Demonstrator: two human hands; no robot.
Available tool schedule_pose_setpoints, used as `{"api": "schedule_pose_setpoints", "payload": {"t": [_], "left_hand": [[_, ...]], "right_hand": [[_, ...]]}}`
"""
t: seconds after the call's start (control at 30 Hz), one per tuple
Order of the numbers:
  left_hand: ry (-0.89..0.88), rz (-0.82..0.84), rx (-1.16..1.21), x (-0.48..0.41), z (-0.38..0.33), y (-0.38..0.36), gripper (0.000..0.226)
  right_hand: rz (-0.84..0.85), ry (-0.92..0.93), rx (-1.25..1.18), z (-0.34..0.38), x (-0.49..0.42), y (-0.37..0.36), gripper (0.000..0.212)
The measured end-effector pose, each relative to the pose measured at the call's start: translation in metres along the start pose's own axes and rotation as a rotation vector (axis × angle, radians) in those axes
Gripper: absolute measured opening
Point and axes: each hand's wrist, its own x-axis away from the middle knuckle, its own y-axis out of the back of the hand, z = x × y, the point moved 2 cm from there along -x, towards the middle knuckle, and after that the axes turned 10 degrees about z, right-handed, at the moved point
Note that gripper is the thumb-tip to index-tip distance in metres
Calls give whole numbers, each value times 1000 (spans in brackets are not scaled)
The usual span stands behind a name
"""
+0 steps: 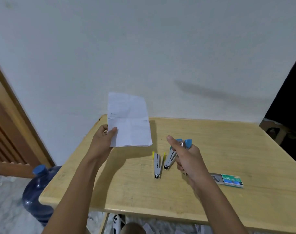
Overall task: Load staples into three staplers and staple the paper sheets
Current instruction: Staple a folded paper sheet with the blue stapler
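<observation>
L hand (104,139) grip pinches folded paper sheets (129,119) at lower-left corner, held up above tabletop (228,149). R hand (186,159) grip clamped on blue stapler (184,142). Yellow stapler (157,164) and green stapler (170,157) lie side by side on tabletop; staple box (229,180) to the R.

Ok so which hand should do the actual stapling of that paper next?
The right hand, probably: its grip is already closed around the blue stapler, lifted off the table. The left hand is occupied pinching the paper sheets by their lower left edge.
</observation>
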Motion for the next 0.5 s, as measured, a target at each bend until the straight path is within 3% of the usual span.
{"api": "schedule_pose_setpoints", "payload": {"t": [0.17, 0.4, 0.5], "left_hand": [[-90, 200, 192, 31, -19, -25, 39], [-44, 204, 246, 53, -20, -47, 27], [-20, 188, 268, 55, -17, -50, 35]], "right_hand": [[-47, -7, 28, 8, -1, -13, 48], [-63, 32, -11, 2, 5, -18, 31], [-94, 41, -34, -3, 9, -14, 30]]}}
